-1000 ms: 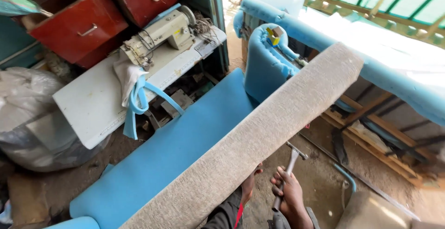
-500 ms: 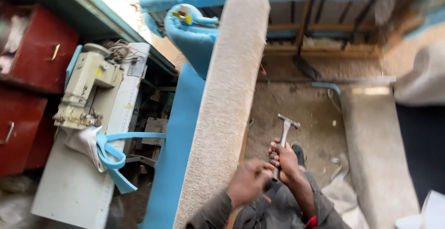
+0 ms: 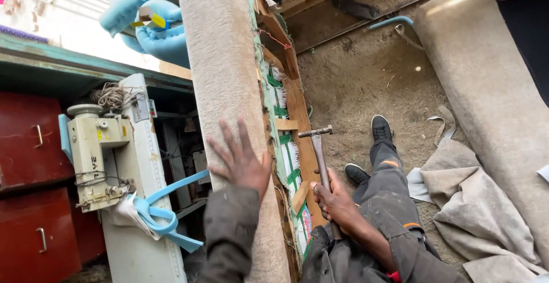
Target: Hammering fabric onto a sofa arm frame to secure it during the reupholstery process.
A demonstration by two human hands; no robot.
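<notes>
- Hammer (image 3: 319, 154) work on the underside of an upholstered panel (image 3: 226, 65) is what the head view shows: the right hand (image 3: 334, 203) is wrapped shut around the lower end of the handle, with the metal head raised just beside the panel's wooden frame (image 3: 297, 117).
- Left hand (image 3: 240, 160) lies flat on the beige fabric face, fingers spread wide and gripping nothing, pressing the panel steady where it stands on edge between the two arms.
- Good practice here, as I judge it: keep that flat palm pressing opposite the spot being struck so the frame does not bounce, and keep the spread fingers on the fabric side, away from the frame edge.
- Short, square blows on the wood seem wise, since the green webbing strips (image 3: 280, 111) and white fringe sit right beside the strike line.
- Feet matter too: the black shoes (image 3: 381, 128) rest on the dirt floor (image 3: 366, 77) close under the hammer's swing.
- Nail, tack or staple being driven: none can be made out; it is too small or hidden by the frame.
- Lower end of the panel is covered by the grey sleeves, so how it is braced cannot be told.
- Top of the panel runs out of view, as does the far end of the blue sofa arm (image 3: 154, 25).
- Cream sewing machine (image 3: 97, 157) stands well apart on its table, with blue strips (image 3: 163, 214) draped from it.
</notes>
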